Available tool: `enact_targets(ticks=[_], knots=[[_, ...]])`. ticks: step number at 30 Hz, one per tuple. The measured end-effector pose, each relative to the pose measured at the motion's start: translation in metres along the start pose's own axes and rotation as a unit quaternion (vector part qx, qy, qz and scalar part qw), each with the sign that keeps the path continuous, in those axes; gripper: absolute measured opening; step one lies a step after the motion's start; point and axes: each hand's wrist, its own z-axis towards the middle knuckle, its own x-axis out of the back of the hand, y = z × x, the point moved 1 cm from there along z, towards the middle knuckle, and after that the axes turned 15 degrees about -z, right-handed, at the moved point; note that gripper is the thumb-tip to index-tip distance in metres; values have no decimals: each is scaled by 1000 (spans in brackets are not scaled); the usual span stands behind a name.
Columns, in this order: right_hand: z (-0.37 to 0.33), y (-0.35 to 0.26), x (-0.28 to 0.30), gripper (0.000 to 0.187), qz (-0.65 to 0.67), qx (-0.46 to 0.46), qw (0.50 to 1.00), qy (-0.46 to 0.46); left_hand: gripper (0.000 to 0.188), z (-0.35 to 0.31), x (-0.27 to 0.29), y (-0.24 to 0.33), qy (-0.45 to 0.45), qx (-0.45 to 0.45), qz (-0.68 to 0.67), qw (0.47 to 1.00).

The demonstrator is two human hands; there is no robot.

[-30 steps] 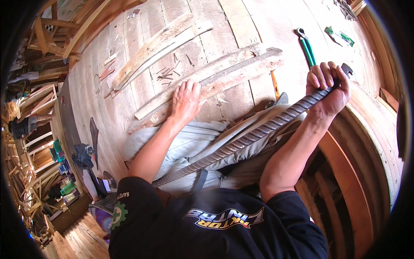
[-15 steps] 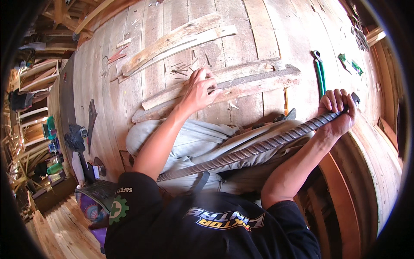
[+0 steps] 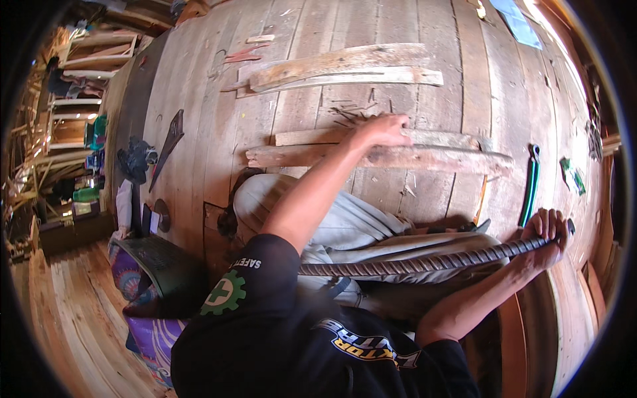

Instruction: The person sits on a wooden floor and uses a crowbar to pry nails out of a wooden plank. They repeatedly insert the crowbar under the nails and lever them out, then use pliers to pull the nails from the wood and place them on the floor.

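Note:
My right hand (image 3: pixel 545 233) is closed round one end of a long, dark, ribbed steel bar (image 3: pixel 411 265). The bar lies across my lap, and its other end goes out of sight by my left sleeve. My left hand (image 3: pixel 388 131) reaches over two rough wooden strips on the plank floor, its fingers curled down at the near wooden strip (image 3: pixel 451 160). Its fingertips are partly hidden. Behind it lies the far wooden strip (image 3: pixel 308 137). Several loose nails (image 3: pixel 352 111) are scattered just beyond my left hand.
Two more wooden strips (image 3: pixel 345 63) lie farther off. Green-handled pliers (image 3: pixel 531 186) rest on the right, near a green wrapper (image 3: pixel 572 176). At left are a handsaw (image 3: pixel 169 146), a black plastic bag (image 3: pixel 136 159) and a dark bucket (image 3: pixel 159 265).
The view has swung, so the scene sits farther right. My left hand has lowered onto the strips, and the near strip looks turned, its dark upper side no longer showing. The bar stays in my right hand.

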Motion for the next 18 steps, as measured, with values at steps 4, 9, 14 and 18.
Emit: enact_targets(ticks=[4, 9, 14, 18], knots=[[2, 4, 3, 28, 8, -22, 1000, -15, 61, -10, -5, 8, -32, -12, -13, 999], [7, 11, -1, 28, -3, -28, 1000, 3, 72, -28, -10, 15, 7, 1, -13, 1000], [9, 8, 10, 28, -1, -35, 999, 1, 69, -36, -31, 19, 43, -109, 53, 992], [8, 10, 6, 28, -18, -24, 999, 34, 64, -39, -44, 16, 175, -198, 136, 955]])
